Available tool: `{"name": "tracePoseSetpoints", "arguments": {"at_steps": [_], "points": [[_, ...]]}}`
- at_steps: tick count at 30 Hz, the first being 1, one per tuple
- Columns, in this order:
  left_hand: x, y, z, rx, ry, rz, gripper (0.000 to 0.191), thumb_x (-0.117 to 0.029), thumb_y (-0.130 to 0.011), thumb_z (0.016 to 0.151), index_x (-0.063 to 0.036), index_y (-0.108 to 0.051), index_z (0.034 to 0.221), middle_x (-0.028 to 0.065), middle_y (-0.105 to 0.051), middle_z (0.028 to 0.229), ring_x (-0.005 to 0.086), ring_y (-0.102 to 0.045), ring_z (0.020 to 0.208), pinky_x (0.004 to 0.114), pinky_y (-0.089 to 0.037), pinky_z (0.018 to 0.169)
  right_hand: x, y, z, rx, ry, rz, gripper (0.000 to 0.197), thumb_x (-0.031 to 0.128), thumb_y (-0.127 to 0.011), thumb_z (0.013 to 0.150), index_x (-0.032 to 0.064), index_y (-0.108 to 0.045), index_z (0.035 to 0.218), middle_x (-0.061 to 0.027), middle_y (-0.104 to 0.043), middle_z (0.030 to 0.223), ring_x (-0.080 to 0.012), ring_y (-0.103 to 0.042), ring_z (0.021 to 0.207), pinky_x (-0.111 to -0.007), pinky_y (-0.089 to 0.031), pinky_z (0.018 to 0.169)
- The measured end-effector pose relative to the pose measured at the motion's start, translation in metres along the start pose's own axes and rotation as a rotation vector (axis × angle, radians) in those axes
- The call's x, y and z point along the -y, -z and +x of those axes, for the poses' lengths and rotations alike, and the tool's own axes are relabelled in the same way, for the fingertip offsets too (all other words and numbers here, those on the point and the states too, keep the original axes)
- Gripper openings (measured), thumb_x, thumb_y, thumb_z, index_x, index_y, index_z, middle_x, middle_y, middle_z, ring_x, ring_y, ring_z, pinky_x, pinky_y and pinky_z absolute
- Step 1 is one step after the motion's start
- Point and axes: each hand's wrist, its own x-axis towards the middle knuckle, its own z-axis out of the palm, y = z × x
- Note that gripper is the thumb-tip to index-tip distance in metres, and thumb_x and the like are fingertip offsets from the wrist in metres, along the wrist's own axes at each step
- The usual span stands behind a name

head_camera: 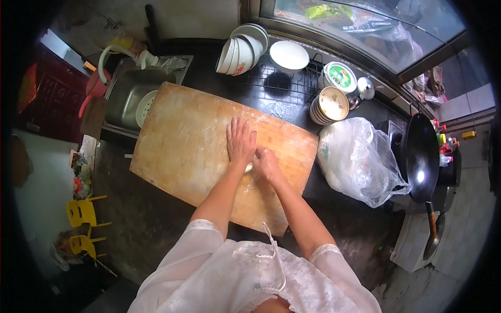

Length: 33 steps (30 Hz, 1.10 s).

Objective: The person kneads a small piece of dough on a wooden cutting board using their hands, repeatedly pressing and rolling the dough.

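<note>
A large wooden board [188, 133] with pale, flour-like smears lies at a slant on the dark counter before me. My left hand [240, 141] rests over its middle, palm down, fingers stretched away from me. Close against it on the right is my right hand [267, 162], its fingers curled; whether they hold anything is hidden. A small pale piece, possibly dough [248, 168], shows between my wrists, mostly covered by my left hand and wrist.
Beyond the board stand stacked white bowls [238, 54] and a wire rack [285, 84]. A steel sink [129, 86] is at the left. To the right are brown-rimmed bowls [332, 105], a filled plastic bag [358, 160] and a black wok [422, 156].
</note>
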Motion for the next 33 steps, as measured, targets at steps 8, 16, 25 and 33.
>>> {"name": "tracePoseSetpoints", "arguments": {"at_steps": [8, 16, 25, 33], "points": [[-0.023, 0.022, -0.088, 0.233, 0.123, -0.441, 0.046, -0.028, -0.026, 0.096, -0.0016, -0.055, 0.120, 0.0178, -0.041, 0.138, 0.0381, -0.026, 0.134, 0.046, -0.015, 0.111, -0.003, 0.003, -0.091, -0.020, 0.276, -0.032, 0.031, -0.006, -0.053, 0.072, 0.0008, -0.057, 0.102, -0.0224, -0.056, 0.094, -0.0379, -0.053, 0.089, -0.040, -0.043, 0.079], [-0.032, 0.019, -0.072, 0.193, -0.067, 0.113, 0.058, -0.034, -0.052, 0.087, -0.0037, -0.040, 0.135, 0.0190, -0.030, 0.145, 0.0350, -0.022, 0.136, 0.051, -0.012, 0.111, -0.023, 0.015, -0.098, -0.088, -0.120, 0.196, 0.023, 0.003, -0.050, 0.086, -0.0005, -0.051, 0.109, -0.0125, -0.060, 0.081, -0.0173, -0.062, 0.068, -0.031, -0.051, 0.064], [-0.027, 0.001, -0.016, 0.180, 0.031, 0.142, 0.057, -0.034, -0.048, 0.089, -0.0022, -0.038, 0.136, 0.0185, -0.026, 0.147, 0.0319, -0.017, 0.139, 0.049, -0.009, 0.112, -0.010, 0.024, -0.048, 0.043, -0.255, 0.346, 0.027, 0.007, -0.047, 0.090, -0.0013, -0.055, 0.114, -0.0085, -0.058, 0.078, -0.0140, -0.061, 0.064, -0.027, -0.050, 0.058], [-0.011, -0.014, 0.014, 0.015, -0.008, 0.081, 0.046, -0.029, -0.043, 0.092, -0.0001, -0.049, 0.127, 0.0211, -0.036, 0.141, 0.0338, -0.025, 0.135, 0.048, -0.015, 0.111, -0.008, 0.021, -0.025, 0.078, -0.335, 0.387, 0.021, 0.005, -0.054, 0.084, -0.0023, -0.058, 0.103, -0.0126, -0.056, 0.086, -0.0162, -0.061, 0.068, -0.029, -0.050, 0.061]]}}
